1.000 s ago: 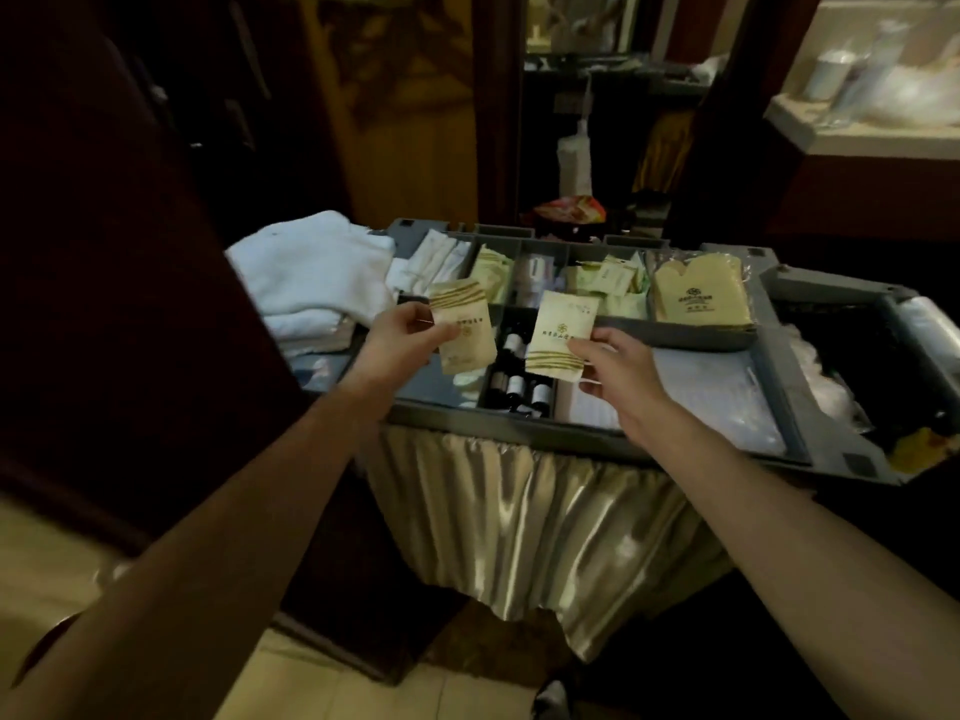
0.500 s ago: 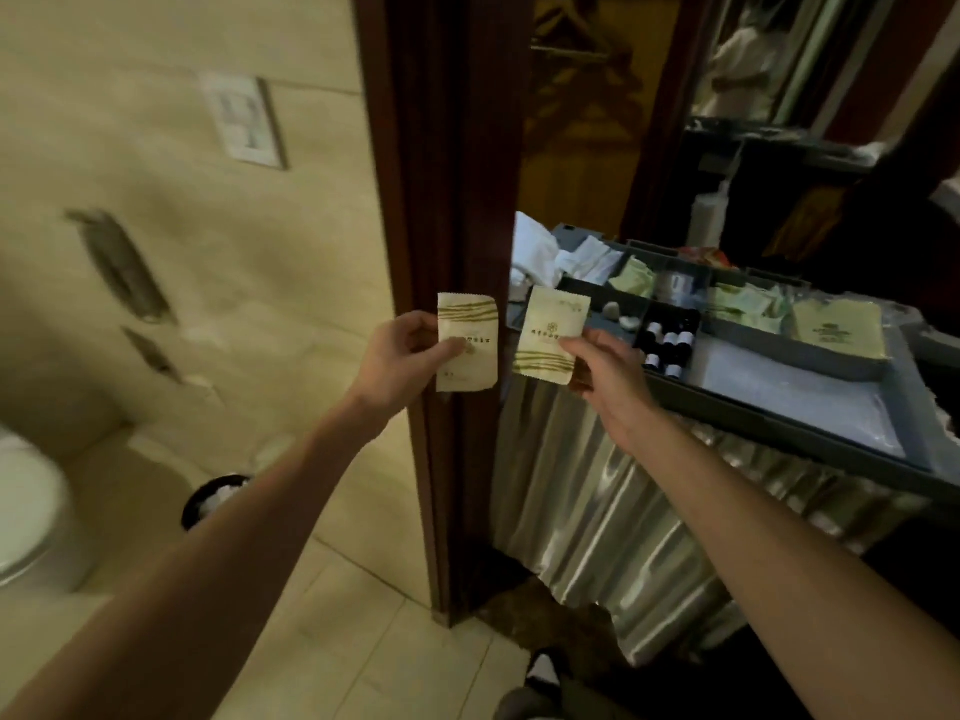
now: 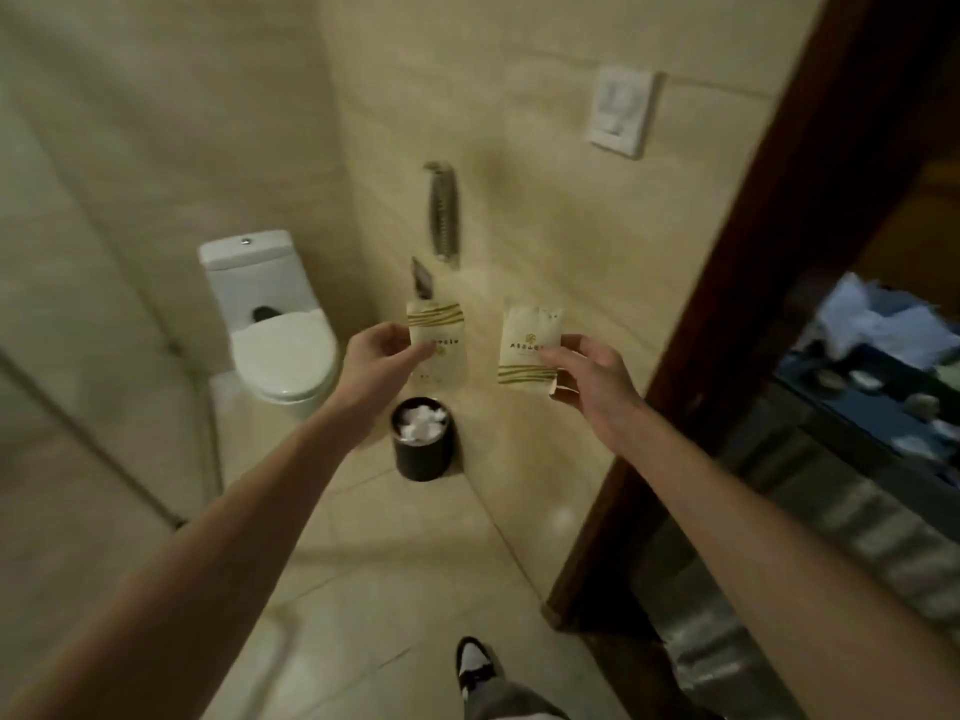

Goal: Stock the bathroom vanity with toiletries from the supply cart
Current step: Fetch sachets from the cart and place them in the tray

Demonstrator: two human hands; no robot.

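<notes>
At the bottom centre of the frame a black-and-white shoe point(image 3: 475, 662) stands on the pale tiled floor, just inside a dark wooden door frame point(image 3: 753, 283) that runs up the right side. Beyond that frame, at the right edge, the supply cart point(image 3: 883, 423) shows blurred, with a silvery skirt below its tray and small items on top that cannot be made out.

Both bare forearms reach up to mid-frame. The left hand point(image 3: 379, 356) pinches a cream toiletry packet point(image 3: 436, 340) with gold stripes near its top, thumb across the face, the packet upright. Just to the right, apart from it, the right hand point(image 3: 592, 376) pinches a second packet point(image 3: 530, 345) by its right edge, stripes at the bottom.

Below and behind the packets a round black waste bin point(image 3: 423, 439) with white crumpled paper inside stands against the wall. Further back at centre left is a white toilet point(image 3: 275, 330), lid down. On the tiled wall above hang a metal fixture point(image 3: 442, 210) and, at upper right, a white switch plate point(image 3: 621, 111).
</notes>
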